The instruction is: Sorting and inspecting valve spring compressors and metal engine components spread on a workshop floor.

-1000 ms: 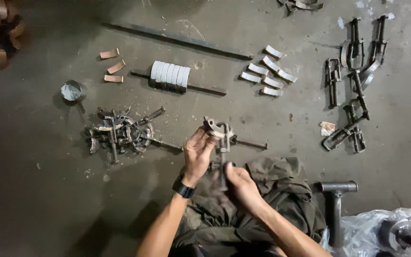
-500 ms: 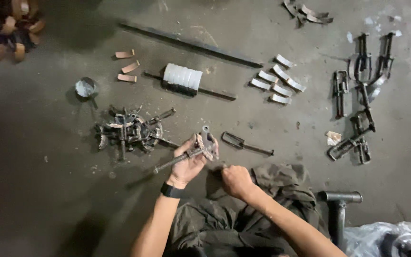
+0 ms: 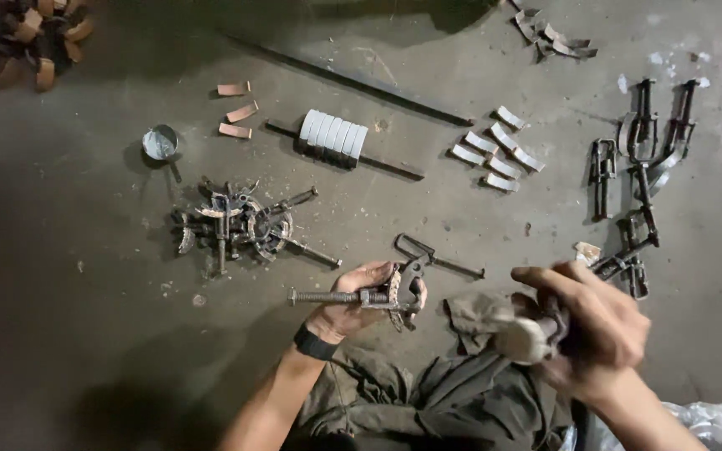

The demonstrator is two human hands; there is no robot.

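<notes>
My left hand [image 3: 343,316], with a black band on its wrist, holds a rusty metal clamp [image 3: 396,292] whose long threaded bolt sticks out to the left. My right hand [image 3: 605,327] is raised at the lower right, wrapped around a metal hammer-like tool [image 3: 521,339] whose pale round end points left. Just beyond the clamp, a loose hooked rod [image 3: 438,257] lies on the floor. A dark cloth [image 3: 461,386] covers my lap below both hands.
A pile of similar rusty clamps [image 3: 240,227] lies left of centre. Further back are white curved pieces on a rod [image 3: 333,134], loose white pieces [image 3: 499,152], copper pieces [image 3: 236,110], a small tin [image 3: 160,142], a long bar [image 3: 353,79]. More clamp parts [image 3: 641,175] lie at right.
My right hand left the clamp, went to the right and took hold of the hammer-like tool that stood there. My left hand keeps the clamp, now turned level.
</notes>
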